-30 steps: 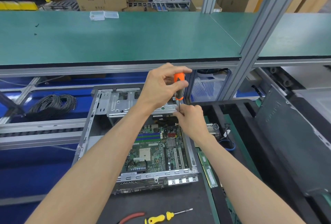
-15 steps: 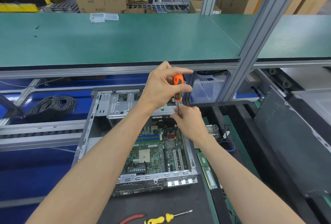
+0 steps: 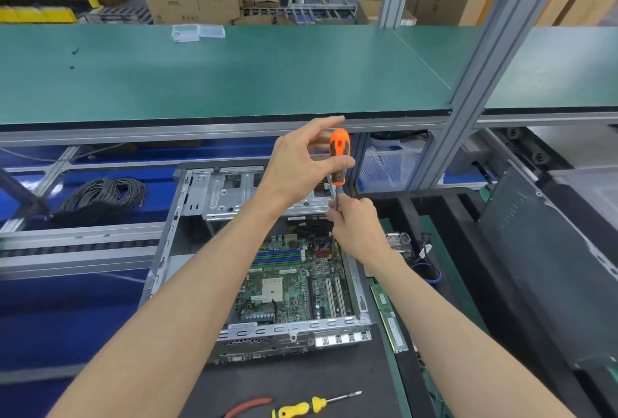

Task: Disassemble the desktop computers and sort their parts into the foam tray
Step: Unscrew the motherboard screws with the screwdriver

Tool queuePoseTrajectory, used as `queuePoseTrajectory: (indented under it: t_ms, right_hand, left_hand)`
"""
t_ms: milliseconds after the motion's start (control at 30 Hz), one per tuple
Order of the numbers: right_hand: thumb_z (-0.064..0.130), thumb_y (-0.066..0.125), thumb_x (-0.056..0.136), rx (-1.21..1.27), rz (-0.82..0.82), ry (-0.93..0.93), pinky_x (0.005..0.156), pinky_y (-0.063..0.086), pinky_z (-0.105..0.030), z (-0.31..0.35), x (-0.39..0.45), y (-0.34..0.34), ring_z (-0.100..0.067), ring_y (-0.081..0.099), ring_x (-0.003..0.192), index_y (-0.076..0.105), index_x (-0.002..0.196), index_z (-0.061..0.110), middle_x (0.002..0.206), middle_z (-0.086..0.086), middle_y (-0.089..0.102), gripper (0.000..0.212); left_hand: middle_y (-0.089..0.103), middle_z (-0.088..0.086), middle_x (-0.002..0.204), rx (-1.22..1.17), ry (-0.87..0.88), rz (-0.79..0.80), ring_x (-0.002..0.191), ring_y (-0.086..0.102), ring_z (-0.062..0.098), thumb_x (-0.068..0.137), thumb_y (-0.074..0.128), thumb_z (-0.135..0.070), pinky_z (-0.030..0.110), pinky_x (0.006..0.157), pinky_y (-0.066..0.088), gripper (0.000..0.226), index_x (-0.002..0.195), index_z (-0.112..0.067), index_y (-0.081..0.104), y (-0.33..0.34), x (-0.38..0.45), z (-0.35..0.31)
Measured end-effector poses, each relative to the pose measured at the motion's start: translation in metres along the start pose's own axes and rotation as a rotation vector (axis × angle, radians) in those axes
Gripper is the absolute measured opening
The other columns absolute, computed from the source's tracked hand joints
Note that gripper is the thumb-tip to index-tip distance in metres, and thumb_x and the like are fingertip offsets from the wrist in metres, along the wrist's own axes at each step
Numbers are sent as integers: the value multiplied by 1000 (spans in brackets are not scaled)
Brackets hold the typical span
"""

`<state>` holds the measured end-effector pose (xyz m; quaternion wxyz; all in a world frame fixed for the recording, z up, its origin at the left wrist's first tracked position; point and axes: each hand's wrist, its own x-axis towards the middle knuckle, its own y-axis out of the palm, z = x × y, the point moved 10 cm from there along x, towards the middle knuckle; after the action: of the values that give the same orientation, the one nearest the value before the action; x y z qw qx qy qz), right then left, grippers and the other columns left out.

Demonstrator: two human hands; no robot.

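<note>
Over the open case [image 3: 187, 250], the left hand [image 3: 301, 170] pinches the orange screwdriver [image 3: 338, 156] handle; at its 5 o'clock the right hand [image 3: 354, 227] grips the shaft. No label reads clearly.

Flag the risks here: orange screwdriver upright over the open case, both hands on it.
1. The left hand holds the orange screwdriver only by its fingertips; a slip could drive the tip into the motherboard below.
2. The right hand pinches the shaft close to the tip, so a slip may jab a finger.
3. A freed screw could drop into the open case among the board's parts, hard to find.
</note>
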<state>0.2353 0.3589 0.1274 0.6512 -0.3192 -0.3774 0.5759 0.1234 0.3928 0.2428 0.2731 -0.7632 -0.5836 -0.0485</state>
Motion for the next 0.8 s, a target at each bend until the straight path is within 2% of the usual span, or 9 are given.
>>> queuePoseTrajectory:
  t_ms: [67, 167, 267, 333, 433, 667, 800]
  right_hand:
    - [11, 54, 100, -1, 2, -5, 79, 48, -41, 2, 0, -1, -37, 57, 102, 63, 110, 4, 100, -17, 70, 16]
    - [10, 54, 100, -2, -2, -12, 81, 50, -41, 2, -1, -3, -37, 60, 101, 64, 111, 3, 101, -16, 71, 16]
    - [12, 54, 100, -5, -5, -18, 78, 46, -39, 3, -1, -3, -36, 59, 99, 64, 110, 4, 99, -16, 71, 16]
    - [12, 54, 100, -13, -5, -27, 77, 47, -39, 4, -2, -2, -37, 59, 96, 64, 108, 4, 95, -16, 71, 15]
    - [13, 54, 100, -17, -7, -25, 77, 48, -41, 3, -2, -2, -37, 58, 96, 64, 107, 4, 95, -17, 71, 15]
    - [14, 55, 100, -41, -9, -21, 77, 49, -41, 4, -1, 0, -36, 58, 97, 64, 109, 5, 97, -18, 71, 16]
    - [12, 55, 99, -46, -7, -15, 75, 43, -39, 4, 0, 0, -36, 56, 99, 63, 109, 5, 97, -18, 70, 15]
  left_hand:
    - [74, -10, 110, -7, 22, -44, 102, 69, 2, 81, 77, -32, 32, 92, 58, 51, 129, -24, 65, -8, -4, 0]
    - [74, -4, 110, -14, 36, -54, 102, 69, 5, 88, 72, -17, 32, 92, 57, 37, 125, -17, 68, -12, -10, 5]
    - [72, -5, 116, -11, 61, 20, 104, 69, 8, 93, 66, -8, 25, 94, 54, 48, 137, -23, 59, -5, -13, -1]
    - [71, -5, 120, -13, 92, 62, 108, 68, 10, 95, 62, -7, 28, 97, 54, 50, 140, -27, 55, 1, -11, -7]
    - [71, -5, 120, -7, 89, 88, 109, 69, 13, 95, 61, -5, 40, 99, 54, 46, 138, -23, 58, 7, -8, -7]
    - [71, -6, 120, -1, 76, 81, 110, 68, 12, 96, 58, -4, 38, 99, 55, 45, 138, -22, 57, 6, -9, -4]
    - [71, -6, 120, 6, 77, 75, 110, 68, 12, 96, 58, -5, 40, 99, 54, 46, 138, -23, 56, 5, -9, -4]
